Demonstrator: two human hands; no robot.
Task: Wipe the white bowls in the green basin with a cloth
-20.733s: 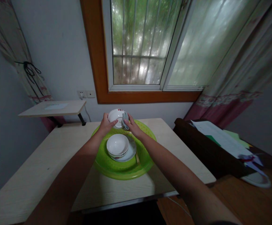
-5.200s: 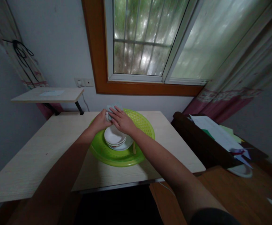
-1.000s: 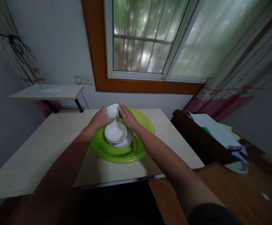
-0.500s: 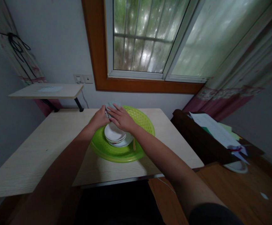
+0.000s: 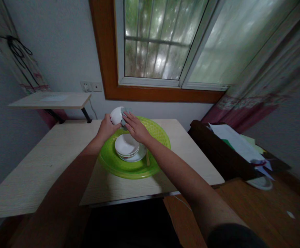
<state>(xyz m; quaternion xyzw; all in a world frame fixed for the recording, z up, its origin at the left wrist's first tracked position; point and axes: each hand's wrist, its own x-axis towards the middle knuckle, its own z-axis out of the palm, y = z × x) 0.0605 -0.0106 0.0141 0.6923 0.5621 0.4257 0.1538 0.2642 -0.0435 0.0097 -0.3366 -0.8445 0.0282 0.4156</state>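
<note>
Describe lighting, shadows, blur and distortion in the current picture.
Head view: dim overall, the window brightest; same view, soft shadows on the table near the green basket; scenery outside blurred; markings on the held bowl indistinct; outer edges look wide-angle stretched.

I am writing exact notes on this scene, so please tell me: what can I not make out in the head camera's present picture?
All in the head view:
Held bowl: partly hidden by the grey cloth and right hand.
Plate: its middle is covered by the stacked bowls.
Chopsticks: far ends hidden behind the right forearm.
Paper on the shelf: any writing is too small and blurred.
</note>
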